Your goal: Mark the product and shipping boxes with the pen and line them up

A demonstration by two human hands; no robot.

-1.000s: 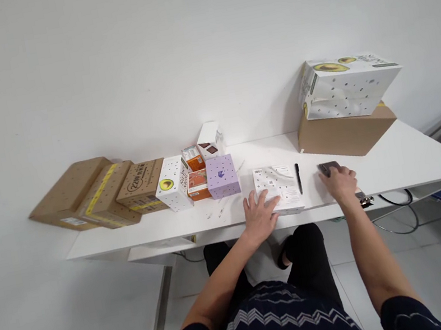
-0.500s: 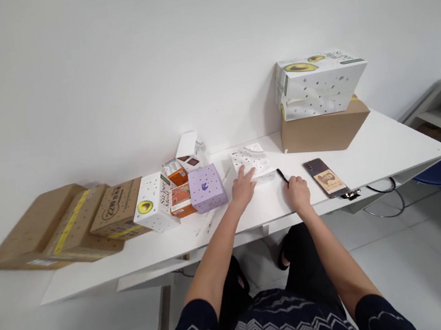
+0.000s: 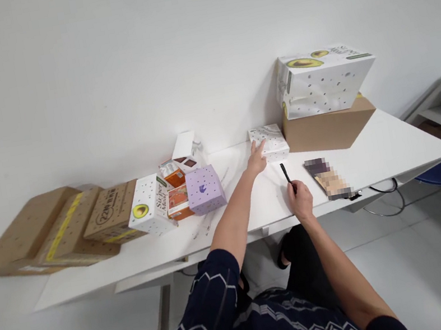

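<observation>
My left hand [image 3: 256, 158] lies with fingers spread at the left front corner of a small white patterned box [image 3: 271, 143], touching it. That box sits near the wall, just left of a large brown carton. A black pen [image 3: 284, 171] sticks out of my right hand [image 3: 301, 199], whose fingers are closed around it above the front of the white table [image 3: 249, 205]. To the right of this hand rests a phone [image 3: 327, 177], blurred by pixelation.
On the right, a white avocado-print box [image 3: 326, 84] sits on the brown carton [image 3: 328, 132]. Leftward stand a purple box [image 3: 205, 190], orange boxes [image 3: 178, 202], another avocado box [image 3: 151, 205] and several brown cartons [image 3: 113, 209]. A dark cable [image 3: 396, 193] hangs by the table's front edge.
My left hand has pushed the small white box back and right, toward the wall and the carton. My right hand has left the phone and taken hold of the pen.
</observation>
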